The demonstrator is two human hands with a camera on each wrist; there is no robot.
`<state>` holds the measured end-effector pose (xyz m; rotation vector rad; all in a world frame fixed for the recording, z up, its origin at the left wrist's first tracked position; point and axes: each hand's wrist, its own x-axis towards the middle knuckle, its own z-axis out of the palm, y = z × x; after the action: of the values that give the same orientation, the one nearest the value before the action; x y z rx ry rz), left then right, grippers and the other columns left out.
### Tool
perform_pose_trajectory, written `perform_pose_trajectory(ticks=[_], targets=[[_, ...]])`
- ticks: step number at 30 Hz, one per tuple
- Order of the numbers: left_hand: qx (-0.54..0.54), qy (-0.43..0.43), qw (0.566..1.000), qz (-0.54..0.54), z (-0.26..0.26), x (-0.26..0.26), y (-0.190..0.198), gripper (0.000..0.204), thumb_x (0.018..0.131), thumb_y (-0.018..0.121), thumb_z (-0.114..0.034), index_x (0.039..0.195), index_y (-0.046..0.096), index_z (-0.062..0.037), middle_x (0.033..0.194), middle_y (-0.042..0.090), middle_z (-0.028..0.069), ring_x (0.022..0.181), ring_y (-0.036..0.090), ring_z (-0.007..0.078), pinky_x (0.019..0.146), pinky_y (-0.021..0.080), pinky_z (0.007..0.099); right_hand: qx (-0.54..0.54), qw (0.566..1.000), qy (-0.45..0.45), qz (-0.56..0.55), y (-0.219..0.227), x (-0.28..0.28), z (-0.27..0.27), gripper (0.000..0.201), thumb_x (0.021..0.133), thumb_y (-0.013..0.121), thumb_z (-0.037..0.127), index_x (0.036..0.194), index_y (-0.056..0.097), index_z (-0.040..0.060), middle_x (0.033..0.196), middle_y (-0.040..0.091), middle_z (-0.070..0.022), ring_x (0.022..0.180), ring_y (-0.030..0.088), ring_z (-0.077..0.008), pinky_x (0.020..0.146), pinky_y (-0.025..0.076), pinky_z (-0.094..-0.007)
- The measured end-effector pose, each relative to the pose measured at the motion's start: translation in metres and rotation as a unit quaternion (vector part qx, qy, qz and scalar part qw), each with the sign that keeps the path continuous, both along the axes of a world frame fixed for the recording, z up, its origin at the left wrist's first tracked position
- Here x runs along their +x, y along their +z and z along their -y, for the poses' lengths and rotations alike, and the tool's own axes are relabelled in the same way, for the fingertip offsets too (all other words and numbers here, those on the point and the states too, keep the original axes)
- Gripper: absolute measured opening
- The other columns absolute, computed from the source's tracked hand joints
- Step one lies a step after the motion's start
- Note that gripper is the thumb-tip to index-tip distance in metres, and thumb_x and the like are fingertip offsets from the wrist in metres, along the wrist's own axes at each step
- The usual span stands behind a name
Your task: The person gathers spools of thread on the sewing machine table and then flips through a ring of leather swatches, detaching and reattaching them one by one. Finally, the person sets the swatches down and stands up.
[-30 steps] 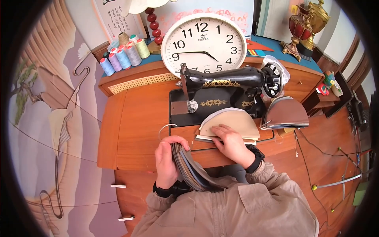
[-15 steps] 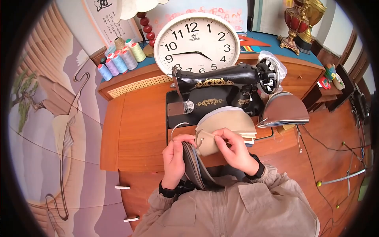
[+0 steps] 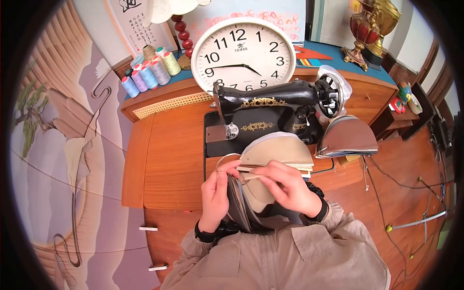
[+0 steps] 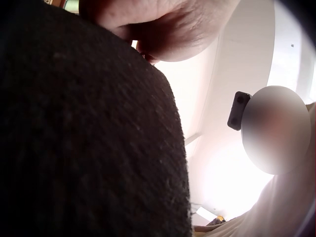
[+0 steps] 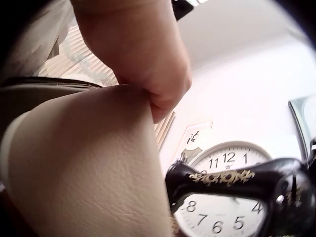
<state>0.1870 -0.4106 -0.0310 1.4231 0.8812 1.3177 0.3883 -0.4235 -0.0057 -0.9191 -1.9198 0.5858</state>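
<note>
My left hand [image 3: 215, 195] grips a bundle of dark grey and brown leather-like swatches [image 3: 236, 205] at its top corner, beside an opened metal ring [image 3: 223, 158]. In the left wrist view a fuzzy dark swatch backing [image 4: 98, 128] fills much of the frame. My right hand [image 3: 292, 191] pinches the upper edge of a beige swatch [image 3: 258, 195], held up against the bundle by the ring. The right wrist view shows the grained face of this beige swatch [image 5: 94, 163] hanging below the fingers. Behind lies a half-round stack of beige swatches [image 3: 278, 150].
A black sewing machine [image 3: 270, 96] stands on the wooden table [image 3: 169, 169]. To its right sits a stack of brown swatches [image 3: 349, 139]. Behind are a round clock [image 3: 244, 53], thread spools [image 3: 150, 75], a lamp [image 3: 182, 36] and gold-and-red ornaments [image 3: 365, 34].
My right hand has left the beige stack with one beige swatch, brought it left to the ring, and the swatch now hangs lower against the bundle. The left hand has shifted slightly right.
</note>
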Motion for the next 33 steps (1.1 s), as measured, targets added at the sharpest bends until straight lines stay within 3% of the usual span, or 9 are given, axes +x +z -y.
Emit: perform_pose_trajectory(ticks=[1,3,7,10,13,20,26,28,33], targets=[[0.0,0.001,1.0,0.002,0.001,0.0,0.002,0.038,0.106,0.035,-0.024,0.117,0.062,0.0001,0.088,0.06,0.0026,0.083,0.054,0.0093,0.077,0.042,0.0232,0.0,1.0,0.001,0.002,0.001,-0.001,-0.001,0.024,0.086,0.062,-0.001,0.11,0.064,-0.0001,0.082,0.058,-0.0091,0.072,0.057,-0.0216,0.065,0.046,-0.0283],[0.012,0.018,1.0,-0.017,0.002,-0.001,0.008,0.038,0.106,0.035,-0.025,0.118,0.062,-0.0003,0.088,0.06,0.0015,0.082,0.052,0.0082,0.076,0.042,0.0224,0.161,0.977,-0.05,0.13,0.003,-0.002,-0.002,0.032,0.082,0.064,0.002,0.113,0.063,0.0042,0.079,0.055,-0.0066,0.072,0.058,-0.0239,0.065,0.049,-0.0336],[0.008,0.021,1.0,0.008,0.001,-0.004,0.004,0.039,0.106,0.035,-0.025,0.117,0.063,-0.0005,0.088,0.06,0.0014,0.082,0.052,0.008,0.076,0.042,0.0222,0.213,0.955,-0.085,0.191,0.004,-0.013,0.004,0.036,0.077,0.067,0.002,0.112,0.064,0.0071,0.081,0.055,-0.0048,0.07,0.057,-0.0227,0.063,0.049,-0.0345],[0.005,0.012,0.999,0.039,0.0,-0.007,0.001,0.039,0.106,0.035,-0.026,0.117,0.063,-0.0007,0.087,0.06,0.0012,0.081,0.052,0.0074,0.075,0.041,0.0217,0.177,0.971,-0.07,0.144,0.002,-0.017,0.004,0.031,0.076,0.07,0.002,0.107,0.066,0.0032,0.081,0.061,-0.0097,0.071,0.06,-0.0247,0.063,0.048,-0.0348],[0.029,-0.008,1.0,-0.003,0.0,-0.011,0.005,0.043,0.107,0.033,-0.031,0.119,0.059,0.0013,0.085,0.059,0.003,0.073,0.048,0.0065,0.066,0.039,0.0208,0.015,0.999,-0.016,0.037,0.005,-0.017,-0.003,0.018,0.087,0.066,0.009,0.103,0.064,0.0014,0.078,0.06,-0.0133,0.072,0.061,-0.0298,0.064,0.049,-0.0382],[0.024,0.002,1.0,0.014,0.001,-0.017,0.005,0.042,0.107,0.033,-0.03,0.118,0.059,0.0005,0.083,0.058,0.0034,0.069,0.049,0.0061,0.062,0.039,0.0204,0.005,0.999,0.033,0.022,0.006,-0.021,-0.01,0.017,0.087,0.064,0.008,0.104,0.064,0.0035,0.078,0.059,-0.0117,0.072,0.061,-0.0297,0.067,0.05,-0.0374],[0.029,0.022,0.999,0.02,-0.001,-0.019,0.005,0.043,0.107,0.033,-0.031,0.117,0.059,0.0009,0.083,0.058,0.0037,0.07,0.049,0.0068,0.064,0.04,0.0214,0.223,0.933,-0.053,0.278,0.014,-0.03,0.003,0.025,0.083,0.067,0.008,0.106,0.063,-0.0003,0.077,0.056,-0.0079,0.071,0.06,-0.0235,0.066,0.05,-0.0338],[0.032,0.021,0.999,0.023,-0.002,-0.019,0.003,0.043,0.107,0.032,-0.031,0.117,0.059,0.0014,0.082,0.057,0.0038,0.071,0.049,0.0075,0.065,0.041,0.0219,0.226,0.957,-0.031,0.179,0.014,-0.038,0.006,0.028,0.081,0.069,0.009,0.105,0.062,-0.0038,0.077,0.054,-0.007,0.07,0.059,-0.0214,0.063,0.05,-0.0331],[0.033,0.004,0.997,0.067,-0.002,-0.02,0.002,0.043,0.107,0.031,-0.031,0.116,0.056,0.0025,0.079,0.053,0.0041,0.073,0.049,0.0107,0.068,0.041,0.0236,0.047,0.999,0.005,0.002,0.005,-0.041,0.004,0.02,0.081,0.074,0.01,0.097,0.067,0.0017,0.081,0.058,-0.0082,0.067,0.058,-0.0248,0.061,0.049,-0.0335]])
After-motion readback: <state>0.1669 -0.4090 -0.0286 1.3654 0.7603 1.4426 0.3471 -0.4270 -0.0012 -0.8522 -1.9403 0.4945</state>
